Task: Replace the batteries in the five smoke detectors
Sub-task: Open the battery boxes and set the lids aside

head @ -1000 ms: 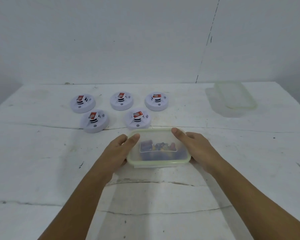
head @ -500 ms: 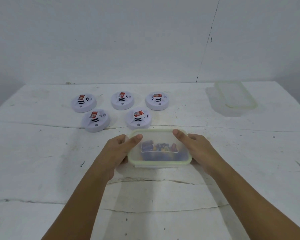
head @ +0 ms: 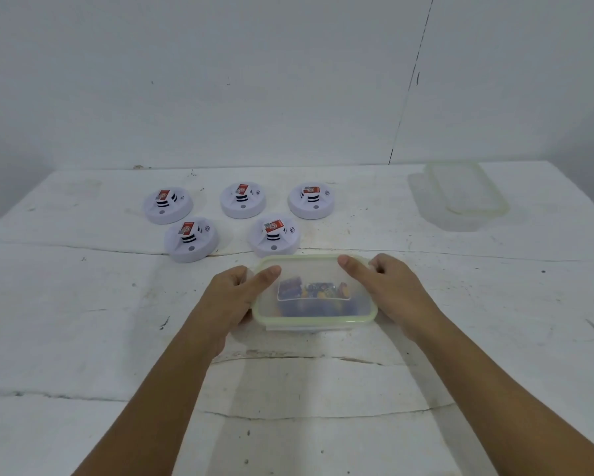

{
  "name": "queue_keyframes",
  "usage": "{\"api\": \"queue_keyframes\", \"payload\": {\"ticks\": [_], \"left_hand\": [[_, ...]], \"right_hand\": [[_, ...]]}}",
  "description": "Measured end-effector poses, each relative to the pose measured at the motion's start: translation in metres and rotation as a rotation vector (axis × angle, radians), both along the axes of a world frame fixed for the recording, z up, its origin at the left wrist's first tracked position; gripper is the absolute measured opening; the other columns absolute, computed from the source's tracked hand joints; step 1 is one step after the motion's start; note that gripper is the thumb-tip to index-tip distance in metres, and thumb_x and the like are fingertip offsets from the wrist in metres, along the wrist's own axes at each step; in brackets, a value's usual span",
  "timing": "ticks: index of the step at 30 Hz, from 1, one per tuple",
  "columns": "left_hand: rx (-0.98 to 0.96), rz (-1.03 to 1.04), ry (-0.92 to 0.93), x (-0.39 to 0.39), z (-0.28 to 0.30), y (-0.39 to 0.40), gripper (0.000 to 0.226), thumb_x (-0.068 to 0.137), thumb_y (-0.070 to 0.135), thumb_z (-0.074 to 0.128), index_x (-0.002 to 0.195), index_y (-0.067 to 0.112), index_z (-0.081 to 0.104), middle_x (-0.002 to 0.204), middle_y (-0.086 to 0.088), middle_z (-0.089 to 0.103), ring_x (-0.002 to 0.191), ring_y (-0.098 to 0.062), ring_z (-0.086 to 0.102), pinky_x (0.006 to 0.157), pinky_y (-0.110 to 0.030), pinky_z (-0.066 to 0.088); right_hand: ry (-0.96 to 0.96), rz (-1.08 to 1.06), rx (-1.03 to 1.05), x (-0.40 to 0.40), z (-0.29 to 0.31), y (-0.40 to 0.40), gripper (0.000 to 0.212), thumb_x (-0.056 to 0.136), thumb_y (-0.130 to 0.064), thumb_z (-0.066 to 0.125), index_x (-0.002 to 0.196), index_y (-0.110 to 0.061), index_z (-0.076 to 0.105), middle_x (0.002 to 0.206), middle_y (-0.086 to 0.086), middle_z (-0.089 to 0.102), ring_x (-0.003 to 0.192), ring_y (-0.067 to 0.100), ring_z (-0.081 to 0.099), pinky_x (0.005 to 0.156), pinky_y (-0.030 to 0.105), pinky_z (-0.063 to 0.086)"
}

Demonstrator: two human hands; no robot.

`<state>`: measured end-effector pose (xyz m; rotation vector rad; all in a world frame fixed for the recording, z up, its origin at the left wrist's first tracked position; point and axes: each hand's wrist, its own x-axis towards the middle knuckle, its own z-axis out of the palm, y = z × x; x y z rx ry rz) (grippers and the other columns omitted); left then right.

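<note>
A plain white wall (head: 254, 80) stands behind a white, scuffed surface (head: 82, 321) marked with long cracks. Near the middle of it sits a lidded clear plastic container (head: 314, 293) with a pale green rim; dark blue and yellow batteries (head: 309, 292) show dimly through the lid. The left hand (head: 232, 300) grips the container's left end, thumb laid over the lid's corner and fingers curled round the side. The right hand (head: 388, 290) grips the right end in the same way, thumb on the lid's far corner.

Beyond the container lie five white round smoke detectors (head: 274, 235), three in a far row and two nearer, each bearing a red-labelled battery in its middle. The nearest right one lies just beyond the container's far edge. Well apart, at the far right of the surface, rests a second clear container (head: 460, 194) with the same pale green rim.
</note>
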<state>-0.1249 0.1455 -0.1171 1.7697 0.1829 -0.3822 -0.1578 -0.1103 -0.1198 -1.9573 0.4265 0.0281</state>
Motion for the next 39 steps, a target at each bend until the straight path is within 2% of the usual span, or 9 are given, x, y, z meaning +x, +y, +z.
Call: {"api": "queue_keyframes", "payload": {"ticks": [5, 10, 14, 19, 24, 30, 35, 37, 39], "left_hand": [[0.173, 0.356, -0.197, -0.036, 0.016, -0.012, 0.053, 0.092, 0.064, 0.058, 0.107, 0.014, 0.048, 0.086, 0.001, 0.053, 0.074, -0.015, 0.052, 0.063, -0.029, 0.041], [0.213, 0.175, -0.195, -0.076, 0.019, -0.003, 0.053, 0.093, 0.057, 0.064, 0.067, 0.017, 0.040, 0.056, 0.010, 0.037, 0.054, -0.009, 0.035, 0.057, -0.028, 0.030], [0.177, -0.010, -0.056, -0.085, 0.018, -0.007, 0.055, 0.092, 0.058, 0.065, 0.055, 0.018, 0.053, 0.053, 0.004, 0.055, 0.048, -0.008, 0.039, 0.055, -0.023, 0.035], [0.117, 0.049, -0.009, -0.084, 0.021, -0.011, 0.042, 0.094, 0.052, 0.066, 0.086, 0.011, 0.071, 0.076, 0.000, 0.078, 0.049, -0.003, 0.050, 0.059, -0.021, 0.042], [0.020, 0.068, 0.004, -0.065, 0.015, -0.024, 0.023, 0.103, 0.041, 0.059, 0.107, 0.019, 0.064, 0.084, 0.000, 0.080, 0.056, -0.010, 0.055, 0.066, -0.029, 0.048], [-0.048, 0.082, 0.048, -0.029, 0.009, -0.049, 0.026, 0.105, 0.041, 0.055, 0.113, 0.016, 0.059, 0.089, -0.003, 0.070, 0.063, -0.015, 0.059, 0.066, -0.030, 0.048], [0.008, -0.052, 0.046, -0.007, 0.012, -0.058, 0.042, 0.097, 0.056, 0.063, 0.111, 0.016, 0.059, 0.087, -0.001, 0.071, 0.061, -0.010, 0.060, 0.060, -0.024, 0.048], [-0.006, -0.100, 0.059, -0.001, 0.011, -0.055, 0.045, 0.094, 0.057, 0.066, 0.110, 0.015, 0.060, 0.085, 0.000, 0.073, 0.065, -0.012, 0.064, 0.063, -0.026, 0.051], [-0.026, -0.126, 0.066, 0.003, 0.010, -0.054, 0.048, 0.093, 0.057, 0.068, 0.110, 0.013, 0.061, 0.086, -0.001, 0.075, 0.070, -0.015, 0.066, 0.069, -0.031, 0.053]], "right_hand": [[-0.149, 0.087, -0.260, 0.006, 0.016, 0.001, 0.033, 0.088, -0.055, 0.073, 0.098, -0.027, 0.057, 0.096, -0.004, 0.057, 0.079, 0.010, 0.055, 0.065, 0.027, 0.039], [-0.169, 0.267, -0.383, 0.026, 0.027, 0.013, 0.016, 0.093, -0.046, 0.067, 0.100, -0.032, 0.065, 0.103, -0.009, 0.057, 0.095, 0.005, 0.057, 0.075, 0.023, 0.042], [-0.074, 0.377, -0.333, 0.035, 0.033, 0.022, 0.029, 0.096, -0.051, 0.062, 0.091, -0.024, 0.071, 0.092, -0.005, 0.071, 0.085, 0.011, 0.066, 0.079, 0.031, 0.051], [0.010, 0.370, -0.219, 0.030, 0.029, 0.014, 0.026, 0.092, -0.043, 0.063, 0.080, -0.019, 0.067, 0.071, -0.011, 0.062, 0.063, 0.009, 0.052, 0.062, 0.027, 0.040], [0.199, 0.351, -0.071, 0.025, 0.020, -0.003, 0.024, 0.093, -0.046, 0.052, 0.088, -0.022, 0.053, 0.090, -0.003, 0.052, 0.079, 0.016, 0.047, 0.073, 0.035, 0.033], [0.291, 0.239, 0.000, 0.015, 0.008, -0.008, 0.068, 0.083, -0.083, 0.054, 0.112, -0.023, 0.069, 0.111, -0.003, 0.071, 0.100, 0.019, 0.067, 0.080, 0.035, 0.048], [0.298, 0.245, 0.349, 0.008, 0.002, -0.014, 0.067, 0.077, -0.069, 0.068, 0.120, -0.017, 0.074, 0.118, 0.014, 0.076, 0.111, 0.039, 0.072, 0.091, 0.048, 0.055], [0.244, 0.165, 0.355, 0.007, -0.001, -0.008, 0.074, 0.073, -0.069, 0.071, 0.120, -0.013, 0.069, 0.116, 0.019, 0.075, 0.100, 0.037, 0.075, 0.086, 0.054, 0.056], [0.212, 0.117, 0.301, 0.008, -0.004, -0.004, 0.072, 0.073, -0.072, 0.070, 0.113, -0.012, 0.070, 0.110, 0.019, 0.076, 0.082, 0.030, 0.068, 0.073, 0.045, 0.049]]}}
